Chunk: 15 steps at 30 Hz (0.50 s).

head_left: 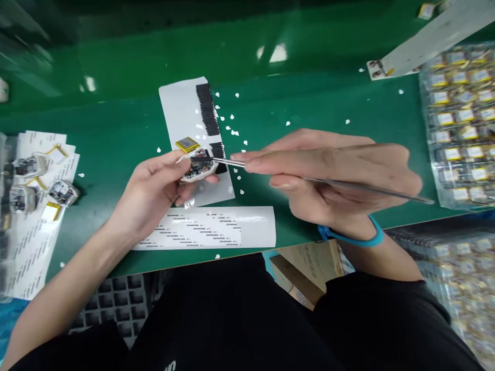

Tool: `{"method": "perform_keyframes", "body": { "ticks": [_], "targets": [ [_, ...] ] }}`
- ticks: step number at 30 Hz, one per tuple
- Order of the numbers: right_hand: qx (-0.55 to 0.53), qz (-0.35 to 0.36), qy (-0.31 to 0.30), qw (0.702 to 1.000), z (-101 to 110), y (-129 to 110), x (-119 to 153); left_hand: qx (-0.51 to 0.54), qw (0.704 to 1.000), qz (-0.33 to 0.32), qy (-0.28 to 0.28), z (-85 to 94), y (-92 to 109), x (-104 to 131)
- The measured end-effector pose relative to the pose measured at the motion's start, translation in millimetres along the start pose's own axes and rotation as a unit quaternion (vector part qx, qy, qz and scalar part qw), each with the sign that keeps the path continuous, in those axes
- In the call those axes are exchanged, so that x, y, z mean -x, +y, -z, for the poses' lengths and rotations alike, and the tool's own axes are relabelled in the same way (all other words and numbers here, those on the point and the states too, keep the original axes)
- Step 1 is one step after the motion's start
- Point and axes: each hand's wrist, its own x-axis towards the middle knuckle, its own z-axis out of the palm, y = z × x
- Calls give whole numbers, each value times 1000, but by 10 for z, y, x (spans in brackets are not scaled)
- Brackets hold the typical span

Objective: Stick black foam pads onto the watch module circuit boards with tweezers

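Observation:
My left hand (162, 180) grips a small white device housing (198, 178) with its circuit board facing up. A yellow-edged battery (187, 144) sticks out at the housing's far side. With my right hand (328, 175) I hold a pair of metal tweezers (228, 162), fingers pinched round them. The tweezer tips reach the open housing, at a dark strip (201, 159) lying over the board. Under and behind the housing lies a white backing sheet (180, 108) with rows of black adhesive strips (208, 109).
A printed liner sheet (257, 226) lies near the table's front edge. Several more housings (64, 192) and batteries rest on papers at the left. A clear tray of batteries (444, 118) stands at the right, beside a white bracket (421, 41). Small white dots are scattered over the green mat (309, 108).

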Motion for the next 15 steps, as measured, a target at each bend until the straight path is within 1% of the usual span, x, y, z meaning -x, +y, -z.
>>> {"method": "perform_keyframes", "body": {
  "ticks": [2,3,5,7,9,11,15],
  "targets": [
    [-6,59,16,998,-30,51,29,-31,999,-22,31,1,-43,0],
    [-10,85,29,996,-59,83,45,-28,998,-28,49,4,-62,-7],
    [-3,126,47,991,-132,147,80,3,995,-42,86,6,-92,-26],
    [16,166,45,985,-195,193,117,31,990,-58,125,-2,-113,-41],
    [39,197,27,979,-225,215,148,43,985,-65,153,-20,-124,-42],
    [62,207,10,976,-216,218,167,50,983,-63,163,-45,-129,-32],
    [97,184,-66,976,-152,189,159,44,985,-58,159,-83,-122,0]
  ]
}}
